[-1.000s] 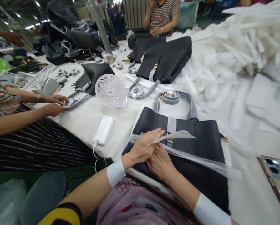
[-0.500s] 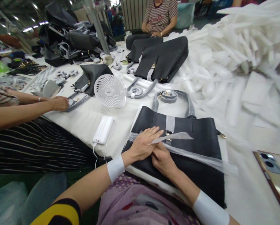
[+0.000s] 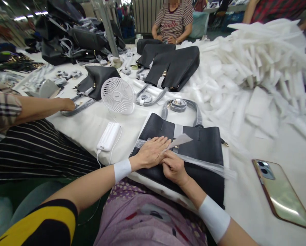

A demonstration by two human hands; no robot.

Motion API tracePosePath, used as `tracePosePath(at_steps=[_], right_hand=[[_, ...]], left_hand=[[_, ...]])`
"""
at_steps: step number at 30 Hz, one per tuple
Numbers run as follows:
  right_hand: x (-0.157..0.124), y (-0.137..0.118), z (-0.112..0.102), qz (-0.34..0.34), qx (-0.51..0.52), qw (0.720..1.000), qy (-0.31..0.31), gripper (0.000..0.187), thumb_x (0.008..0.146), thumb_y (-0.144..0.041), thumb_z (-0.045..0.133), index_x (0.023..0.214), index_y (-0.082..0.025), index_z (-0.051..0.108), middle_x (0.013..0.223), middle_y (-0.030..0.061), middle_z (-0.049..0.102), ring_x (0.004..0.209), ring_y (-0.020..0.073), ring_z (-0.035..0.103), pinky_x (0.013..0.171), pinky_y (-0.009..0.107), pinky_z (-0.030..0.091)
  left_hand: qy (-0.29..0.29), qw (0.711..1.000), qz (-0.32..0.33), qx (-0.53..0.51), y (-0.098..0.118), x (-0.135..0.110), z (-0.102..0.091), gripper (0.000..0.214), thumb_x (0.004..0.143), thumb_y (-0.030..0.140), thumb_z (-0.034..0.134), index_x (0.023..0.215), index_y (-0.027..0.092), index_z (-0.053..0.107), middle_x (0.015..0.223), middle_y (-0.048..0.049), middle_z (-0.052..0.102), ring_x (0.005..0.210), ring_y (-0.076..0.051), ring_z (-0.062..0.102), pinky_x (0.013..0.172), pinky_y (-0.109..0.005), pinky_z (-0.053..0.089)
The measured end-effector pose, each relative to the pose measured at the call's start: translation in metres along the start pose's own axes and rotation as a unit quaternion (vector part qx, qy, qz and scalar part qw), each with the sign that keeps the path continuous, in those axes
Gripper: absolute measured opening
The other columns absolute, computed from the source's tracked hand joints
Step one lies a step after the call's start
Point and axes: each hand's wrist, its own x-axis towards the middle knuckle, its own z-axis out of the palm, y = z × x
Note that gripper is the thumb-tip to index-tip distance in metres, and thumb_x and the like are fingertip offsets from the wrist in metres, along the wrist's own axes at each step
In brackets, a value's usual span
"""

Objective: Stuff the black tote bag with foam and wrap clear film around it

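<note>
A black handbag (image 3: 205,138) lies flat in front of me, its wrapped handle pointing away. Across its front runs a translucent plastic strip (image 3: 210,166), and its gold clasp is partly covered. My left hand (image 3: 151,152) rests flat on the bag and strip, fingers stretched out. Just below and to the right, my right hand (image 3: 175,168) is closed, knuckles up, touching the left fingertips. A loose white strip end (image 3: 181,139) sticks up from between the hands, seemingly held by my right fingers. The exact grip is hidden.
A white fan (image 3: 117,95) and power bank (image 3: 109,136) stand left of the bag; a phone (image 3: 283,194) lies right. White packing sheets (image 3: 245,54) pile up behind. More black bags (image 3: 177,65) lie farther back. A co-worker's arm (image 3: 43,106) reaches in from the left.
The camera view has shifted, bringing more of the phone into sight. My left hand stays flat on the bag. My right hand has turned slightly, knuckles higher.
</note>
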Motion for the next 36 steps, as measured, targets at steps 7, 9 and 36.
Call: tracePosePath(at_steps=[7, 9, 36], right_hand=[[-0.026, -0.018, -0.051, -0.071, -0.075, 0.993, -0.064, 0.027, 0.083, -0.007, 0.041, 0.081, -0.021, 0.064, 0.084, 0.0063, 0.069, 0.089, 0.0195, 0.066, 0.087, 0.039, 0.055], [-0.035, -0.029, -0.066, 0.082, -0.059, 0.995, 0.001, 0.021, 0.085, -0.014, 0.046, 0.087, -0.020, 0.065, 0.084, 0.0068, 0.070, 0.083, 0.0204, 0.068, 0.077, 0.036, 0.057], [0.013, -0.015, -0.099, 0.321, -0.317, 0.874, -0.180, 0.021, 0.089, -0.023, 0.051, 0.084, -0.018, 0.070, 0.075, 0.0067, 0.071, 0.066, 0.0223, 0.065, 0.057, 0.030, 0.039]], left_hand=[[0.033, 0.999, 0.010, -0.019, 0.000, -0.001, 0.007, 0.057, 0.093, 0.047, 0.049, 0.142, 0.018, 0.043, 0.150, -0.0181, 0.037, 0.141, -0.032, 0.031, 0.116, -0.049, 0.022], [0.027, 1.000, 0.008, 0.000, 0.002, -0.001, 0.008, 0.062, 0.090, 0.048, 0.053, 0.144, 0.019, 0.040, 0.151, -0.0183, 0.034, 0.142, -0.033, 0.029, 0.115, -0.051, 0.022], [0.022, 0.999, 0.017, 0.016, 0.002, 0.000, 0.010, 0.076, 0.082, 0.053, 0.063, 0.147, 0.025, 0.035, 0.154, -0.0180, 0.030, 0.141, -0.039, 0.028, 0.114, -0.054, 0.022]])
